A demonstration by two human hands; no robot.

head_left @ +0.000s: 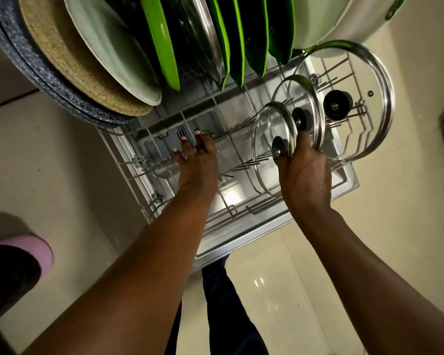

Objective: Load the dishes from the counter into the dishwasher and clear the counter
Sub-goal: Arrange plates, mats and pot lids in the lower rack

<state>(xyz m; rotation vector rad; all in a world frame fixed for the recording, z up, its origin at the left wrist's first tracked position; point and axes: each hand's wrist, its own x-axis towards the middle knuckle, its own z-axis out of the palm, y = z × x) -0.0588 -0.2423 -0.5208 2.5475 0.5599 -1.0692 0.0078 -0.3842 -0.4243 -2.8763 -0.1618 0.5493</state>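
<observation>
Right hand [304, 172] pinches the smallest glass lid [272, 147] by its rim, seating it upright between rack [139, 172] tines; left hand [196, 160], fingers straight, braces the rack.

The top edge is cutting off the standing bright green plates [162, 42], the pale green plate [113, 47] and the speckled dark grey pan [23, 62]. The right hand [305, 172] is hiding the smallest glass lid's [272, 139] near rim, so its grip there is staying unclear.
</observation>
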